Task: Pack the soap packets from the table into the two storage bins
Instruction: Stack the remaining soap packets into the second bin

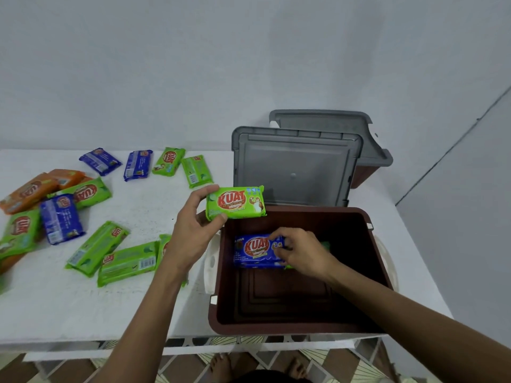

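A brown storage bin [367,258] stands open at the table's near right, its grey lid [296,167] propped up behind it. Inside the bin, my right hand [302,251] pinches the right end of a blue soap packet [253,250], which lies near the far wall; a bit of green shows under my hand. My left hand [190,230] grips a green soap packet [237,201] by its left end, above the bin's far left corner. A second brown bin [362,175] with a raised grey lid [331,125] stands behind the first. Several green, blue and orange packets lie on the table at left.
The white table [69,308] reaches the grey wall at the back. Loose packets include green ones [124,262] near my left forearm, a blue one [60,218] and orange ones [30,192] at far left. Tiled floor and my feet show below the table's front edge.
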{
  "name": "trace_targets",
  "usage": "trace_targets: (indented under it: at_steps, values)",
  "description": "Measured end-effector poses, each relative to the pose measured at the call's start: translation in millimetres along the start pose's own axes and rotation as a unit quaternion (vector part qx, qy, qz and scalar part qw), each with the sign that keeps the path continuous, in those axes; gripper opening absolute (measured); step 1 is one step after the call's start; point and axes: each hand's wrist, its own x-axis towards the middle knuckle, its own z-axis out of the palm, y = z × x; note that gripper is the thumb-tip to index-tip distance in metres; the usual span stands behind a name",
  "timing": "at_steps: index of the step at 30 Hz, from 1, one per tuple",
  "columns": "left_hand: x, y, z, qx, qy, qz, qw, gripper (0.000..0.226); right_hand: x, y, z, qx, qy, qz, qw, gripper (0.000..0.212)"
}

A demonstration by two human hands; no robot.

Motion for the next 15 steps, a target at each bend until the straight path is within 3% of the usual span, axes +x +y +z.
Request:
trace_targets:
  at_steps: [4,15]
  values:
    - [1.6,-1.2,-0.9,0.001,-0.007,0.001,1.000,0.050,0.2,-1.0,-0.3,-0.087,0.008,-0.023,0.996,0.035]
    - [5.6,-0.8,0.0,0.012,-0.029,0.016,0.999,0.052,-3.0,0.2,-14.0,-0.061,-0.026,-0.004,0.998,0.036]
